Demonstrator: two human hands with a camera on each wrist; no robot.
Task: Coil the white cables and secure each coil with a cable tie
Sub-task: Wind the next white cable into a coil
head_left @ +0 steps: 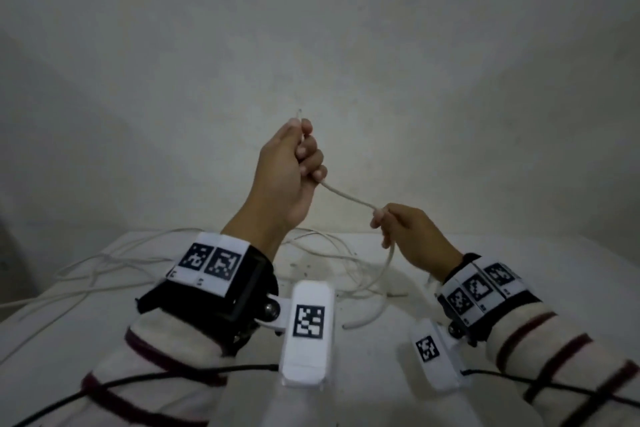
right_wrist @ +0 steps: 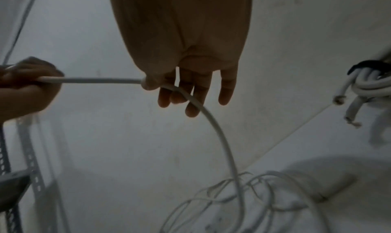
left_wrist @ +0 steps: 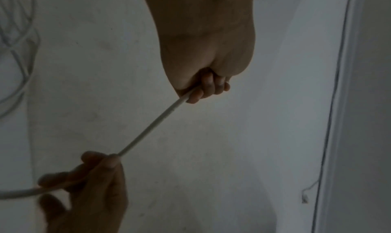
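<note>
A white cable [head_left: 349, 197] stretches taut in the air between my two hands. My left hand [head_left: 294, 170] is raised in a fist around the cable near its end, whose tip [head_left: 298, 113] pokes out above the thumb. My right hand [head_left: 398, 225], lower and to the right, pinches the cable [right_wrist: 95, 80] between thumb and forefinger; the other fingers [right_wrist: 226, 92] hang straight. From there the cable [right_wrist: 224, 141] drops to the white table [head_left: 571, 270]. The left wrist view shows the same cable [left_wrist: 152, 128] running from my left fist [left_wrist: 203, 89] to my right hand [left_wrist: 101, 163].
Several loose white cables [head_left: 114, 263] lie tangled over the back of the table. A coiled bundle of white cable with a black tie [right_wrist: 368, 79] sits at the right in the right wrist view. A slotted metal rack [right_wrist: 29, 161] stands at the left. A plain wall [head_left: 346, 45] is behind.
</note>
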